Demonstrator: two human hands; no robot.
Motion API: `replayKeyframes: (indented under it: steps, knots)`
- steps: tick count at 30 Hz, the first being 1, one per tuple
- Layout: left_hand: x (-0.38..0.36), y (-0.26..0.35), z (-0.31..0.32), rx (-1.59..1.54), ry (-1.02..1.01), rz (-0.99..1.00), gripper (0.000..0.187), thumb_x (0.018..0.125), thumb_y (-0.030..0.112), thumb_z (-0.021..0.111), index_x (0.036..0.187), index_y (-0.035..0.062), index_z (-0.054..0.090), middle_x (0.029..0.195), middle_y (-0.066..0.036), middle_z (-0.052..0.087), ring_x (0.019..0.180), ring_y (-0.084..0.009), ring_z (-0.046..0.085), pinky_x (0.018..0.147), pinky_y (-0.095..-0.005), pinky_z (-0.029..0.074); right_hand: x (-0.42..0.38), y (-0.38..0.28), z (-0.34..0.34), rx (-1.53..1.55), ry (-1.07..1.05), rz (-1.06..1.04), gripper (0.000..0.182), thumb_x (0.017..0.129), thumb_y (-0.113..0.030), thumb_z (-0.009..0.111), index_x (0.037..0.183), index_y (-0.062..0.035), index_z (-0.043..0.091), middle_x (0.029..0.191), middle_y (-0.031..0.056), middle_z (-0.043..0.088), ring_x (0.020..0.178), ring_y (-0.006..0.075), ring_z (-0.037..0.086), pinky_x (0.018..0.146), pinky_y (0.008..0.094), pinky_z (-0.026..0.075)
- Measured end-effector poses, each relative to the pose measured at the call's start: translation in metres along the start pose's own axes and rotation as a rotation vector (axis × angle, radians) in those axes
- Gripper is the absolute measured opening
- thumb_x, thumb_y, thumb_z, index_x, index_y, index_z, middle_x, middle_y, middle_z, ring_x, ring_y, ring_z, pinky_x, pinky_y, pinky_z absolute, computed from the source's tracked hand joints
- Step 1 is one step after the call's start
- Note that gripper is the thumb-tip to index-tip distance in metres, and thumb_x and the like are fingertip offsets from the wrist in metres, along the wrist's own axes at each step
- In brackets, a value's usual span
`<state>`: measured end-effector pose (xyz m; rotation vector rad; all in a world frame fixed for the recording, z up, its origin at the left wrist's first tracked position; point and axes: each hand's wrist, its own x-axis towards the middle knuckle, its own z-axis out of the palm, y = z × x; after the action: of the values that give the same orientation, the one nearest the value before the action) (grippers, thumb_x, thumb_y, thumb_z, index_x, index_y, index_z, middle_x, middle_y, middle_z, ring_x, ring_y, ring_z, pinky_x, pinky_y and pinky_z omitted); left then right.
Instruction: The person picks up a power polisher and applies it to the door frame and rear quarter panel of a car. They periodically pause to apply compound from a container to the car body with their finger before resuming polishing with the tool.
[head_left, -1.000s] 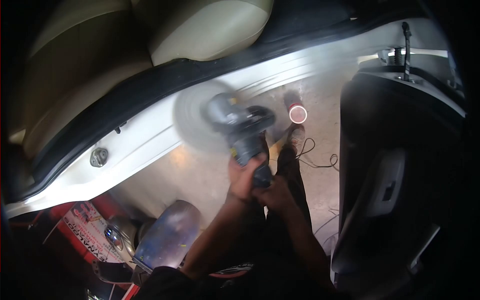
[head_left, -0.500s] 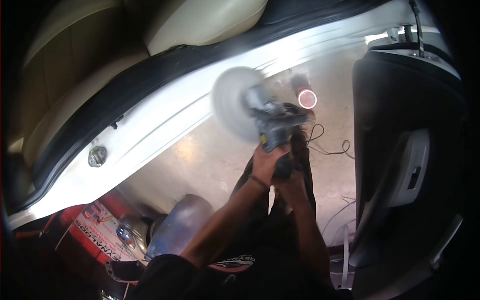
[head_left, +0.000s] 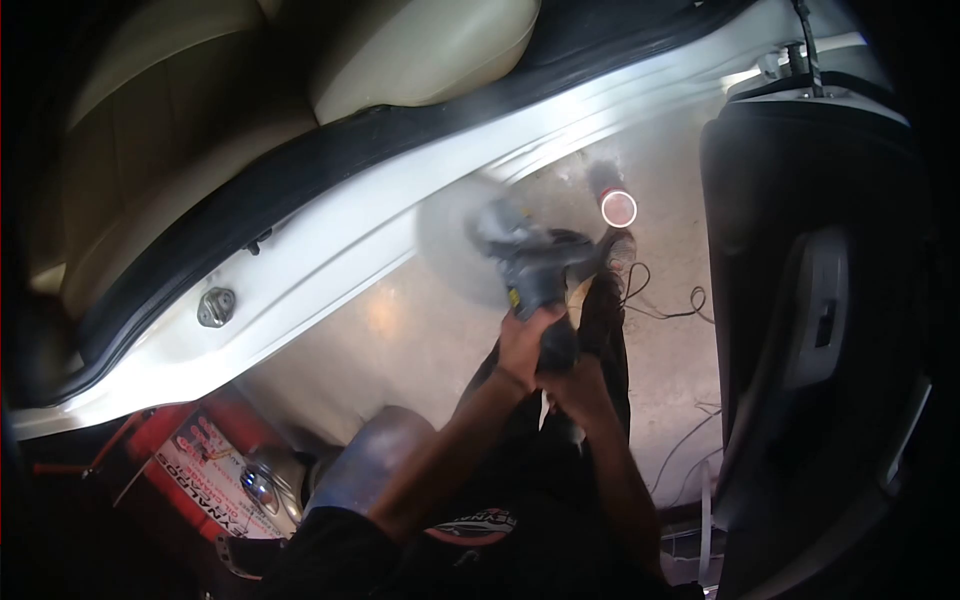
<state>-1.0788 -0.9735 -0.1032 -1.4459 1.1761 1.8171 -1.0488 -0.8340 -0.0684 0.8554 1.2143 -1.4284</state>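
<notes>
My left hand (head_left: 527, 343) is wrapped round the dark body of a power polisher (head_left: 540, 280). Behind it, my right hand (head_left: 577, 388) closes on the rear end of the same tool. A pale round pad (head_left: 455, 240), blurred by motion, sits at the tool's head, close to the lower edge of a white car door sill (head_left: 370, 230). Whether the pad touches the sill cannot be made out.
An open car door (head_left: 790, 300) stands on the right. A red cup-like container (head_left: 619, 208) and a thin cable (head_left: 672, 312) are on the floor. A blue drum (head_left: 375, 455) and a red-and-white sign (head_left: 215, 470) are lower left. A beige seat (head_left: 420, 50) is above.
The polisher and both hands have moved slightly down and left in the view. The sill, seat and sign have shifted a little to the right as the camera moved.
</notes>
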Motion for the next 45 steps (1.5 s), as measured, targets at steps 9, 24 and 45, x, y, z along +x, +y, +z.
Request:
replayKeyframes:
  steps: [9,24,45]
  knots:
    - [-0.127,0.025,-0.017,-0.092,0.113,0.246,0.039,0.092,0.017,0.084,0.122,-0.0018,0.068,0.101,-0.012,0.076,0.086,-0.0233,0.078,0.078,-0.0380,0.064,-0.053,0.039,0.020,-0.168,-0.202,-0.185,0.024,0.087,-0.014,0.086,0.104,0.0017,0.080,0.093,0.0070,0.080,0.091,0.0098,0.071,0.080,0.0324,0.058]
    - [0.096,-0.014,0.047,-0.080,-0.289,-0.059,0.042,0.087,0.027,0.085,0.116,-0.0004,0.072,0.095,-0.011,0.075,0.076,-0.0245,0.076,0.072,-0.0382,0.065,0.090,0.016,-0.029,-0.026,0.351,-0.063,0.021,0.087,-0.019,0.081,0.085,-0.0002,0.071,0.064,0.0050,0.064,0.050,0.0133,0.061,0.049,0.0330,0.050]
    - [0.135,0.009,0.091,0.481,-0.373,0.215,0.041,0.087,0.016,0.085,0.123,-0.0013,0.075,0.098,-0.008,0.078,0.087,-0.0178,0.075,0.081,-0.0336,0.060,0.147,0.059,-0.031,0.538,0.353,-0.132,0.020,0.090,-0.018,0.083,0.088,-0.0010,0.072,0.071,0.0057,0.068,0.056,0.0162,0.065,0.052,0.0339,0.053]
